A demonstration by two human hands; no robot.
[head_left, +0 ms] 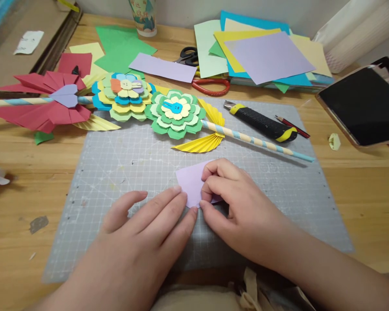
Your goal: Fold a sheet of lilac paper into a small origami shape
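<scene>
A small piece of light purple paper (191, 179) lies on the grey cutting mat (103, 172) between my hands. My left hand (145, 235) is flat with its fingers stretched out, the fingertips pressing the paper's left and near edges. Curled over the right part of the paper, my right hand (238, 203) pinches it near the bottom edge with thumb and fingers, hiding that side. Just beyond lies a striped paper stick (253, 140) with a green layered paper flower (176, 114), a multicoloured paper flower (126, 95) and yellow pleated leaves (201, 142).
A utility knife (262, 123) and a pencil (293, 126) lie at the mat's upper right. Behind are red-handled scissors (212, 86), a purple paper strip (162, 67), stacked coloured paper (269, 56) and a paper cup (144, 17). A tablet (365, 103) rests at right.
</scene>
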